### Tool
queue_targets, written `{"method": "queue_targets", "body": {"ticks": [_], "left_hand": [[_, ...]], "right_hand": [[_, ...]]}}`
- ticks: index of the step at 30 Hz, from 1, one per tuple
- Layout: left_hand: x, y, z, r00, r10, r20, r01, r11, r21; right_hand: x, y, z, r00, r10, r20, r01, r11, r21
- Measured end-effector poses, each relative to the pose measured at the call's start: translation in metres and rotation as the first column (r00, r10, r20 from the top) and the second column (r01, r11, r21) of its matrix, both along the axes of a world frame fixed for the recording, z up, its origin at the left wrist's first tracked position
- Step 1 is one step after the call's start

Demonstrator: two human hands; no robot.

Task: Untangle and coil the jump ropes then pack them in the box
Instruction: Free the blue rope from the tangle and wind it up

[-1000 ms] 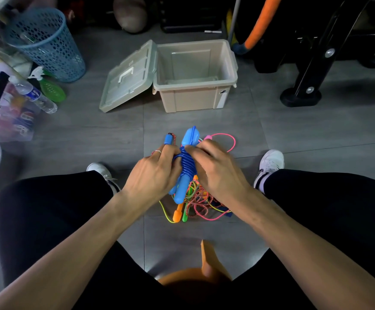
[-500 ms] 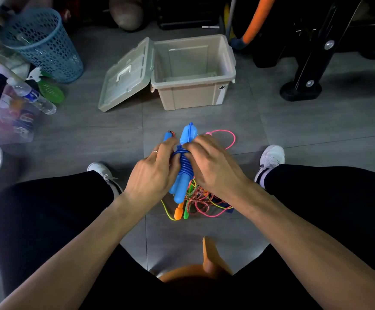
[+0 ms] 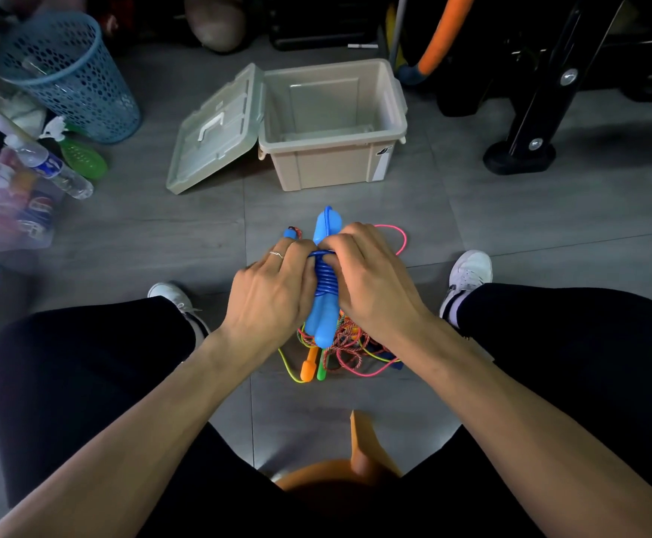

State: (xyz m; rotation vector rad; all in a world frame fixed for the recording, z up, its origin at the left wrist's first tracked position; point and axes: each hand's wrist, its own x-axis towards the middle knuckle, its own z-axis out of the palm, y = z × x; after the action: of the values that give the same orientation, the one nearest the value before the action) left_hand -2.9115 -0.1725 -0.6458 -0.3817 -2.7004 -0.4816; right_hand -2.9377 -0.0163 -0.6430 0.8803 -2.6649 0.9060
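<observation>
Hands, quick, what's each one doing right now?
Left hand: gripping the blue jump rope.
Right hand: gripping the same blue jump rope.

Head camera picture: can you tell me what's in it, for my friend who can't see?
Two hands, left hand and right hand, grip a blue jump rope with its cord wound round the handles, above a tangled pile of colourful ropes on the grey floor. Behind them sits an open, empty beige box, its lid hanging open at the side.

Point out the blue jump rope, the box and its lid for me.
blue jump rope (image 3: 323, 276), head view, on the coiled cord.
box (image 3: 332, 168), head view, on its front wall.
lid (image 3: 215, 132), head view, on its inner face.
</observation>
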Motion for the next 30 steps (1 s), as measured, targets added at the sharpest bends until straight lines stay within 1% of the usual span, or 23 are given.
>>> {"method": "queue_targets", "body": {"ticks": [2,7,10,11,12,14,15,17,18,19,21,22,24,26,27,28,30], "left_hand": [[0.0,0.002,0.0,0.999,0.028,0.045,-0.032,0.996,0.089],[-0.004,-0.004,0.0,0.997,-0.04,-0.059,0.056,0.955,0.293],[-0.004,0.001,0.003,0.999,-0.027,-0.03,0.036,0.926,0.377],[-0.004,0.003,0.005,1.0,-0.009,-0.013,0.014,0.902,0.432],[-0.005,0.004,0.008,1.0,0.024,0.011,-0.026,0.858,0.514],[-0.004,0.008,0.015,0.992,0.09,0.084,-0.123,0.717,0.686],[-0.002,0.011,0.018,0.99,0.071,0.118,-0.135,0.67,0.73],[0.008,0.024,0.018,0.985,-0.045,0.166,-0.093,0.677,0.73],[0.014,0.029,0.017,0.978,-0.077,0.192,-0.094,0.661,0.744],[0.016,0.031,0.017,0.974,-0.068,0.217,-0.132,0.606,0.784],[0.009,0.024,0.017,0.967,0.007,0.253,-0.225,0.485,0.845],[0.004,0.018,0.016,0.96,0.03,0.278,-0.259,0.467,0.845],[-0.004,0.004,0.015,0.941,0.008,0.34,-0.297,0.503,0.811],[-0.007,-0.002,0.014,0.91,-0.084,0.406,-0.298,0.547,0.782],[-0.007,-0.003,0.015,0.894,-0.122,0.43,-0.298,0.553,0.778],[-0.008,-0.003,0.016,0.887,-0.138,0.441,-0.297,0.561,0.773],[-0.011,-0.005,0.016,0.888,-0.118,0.444,-0.288,0.61,0.738]], "right_hand": [[-0.002,-0.001,0.0,1.0,0.005,0.018,-0.004,1.0,-0.014],[-0.006,0.002,-0.002,0.998,0.028,-0.049,-0.034,0.991,-0.129],[-0.009,0.002,-0.005,0.999,-0.002,-0.037,-0.006,0.976,-0.216],[-0.009,0.002,-0.007,1.0,-0.019,-0.023,0.013,0.97,-0.244],[-0.01,0.002,-0.01,0.999,-0.037,-0.001,0.035,0.964,-0.265],[-0.009,0.002,-0.014,0.996,-0.061,0.063,0.076,0.955,-0.288],[-0.008,0.001,-0.015,0.994,-0.066,0.086,0.089,0.949,-0.304],[-0.005,0.0,-0.018,0.993,-0.062,0.097,0.092,0.937,-0.336],[-0.004,-0.001,-0.019,0.994,-0.045,0.096,0.075,0.938,-0.338],[-0.003,-0.002,-0.019,0.995,-0.02,0.098,0.051,0.942,-0.331],[-0.004,-0.002,-0.016,0.994,-0.012,0.113,0.046,0.951,-0.307],[-0.006,-0.001,-0.016,0.992,-0.034,0.119,0.069,0.951,-0.3],[-0.012,0.001,-0.013,0.99,-0.09,0.112,0.12,0.946,-0.3],[-0.016,0.003,-0.011,0.987,-0.128,0.094,0.152,0.939,-0.308],[-0.017,0.004,-0.011,0.988,-0.134,0.079,0.152,0.938,-0.312],[-0.018,0.005,-0.011,0.989,-0.139,0.055,0.149,0.938,-0.313],[-0.016,0.006,-0.012,0.989,-0.148,0.008,0.144,0.942,-0.304]]}}
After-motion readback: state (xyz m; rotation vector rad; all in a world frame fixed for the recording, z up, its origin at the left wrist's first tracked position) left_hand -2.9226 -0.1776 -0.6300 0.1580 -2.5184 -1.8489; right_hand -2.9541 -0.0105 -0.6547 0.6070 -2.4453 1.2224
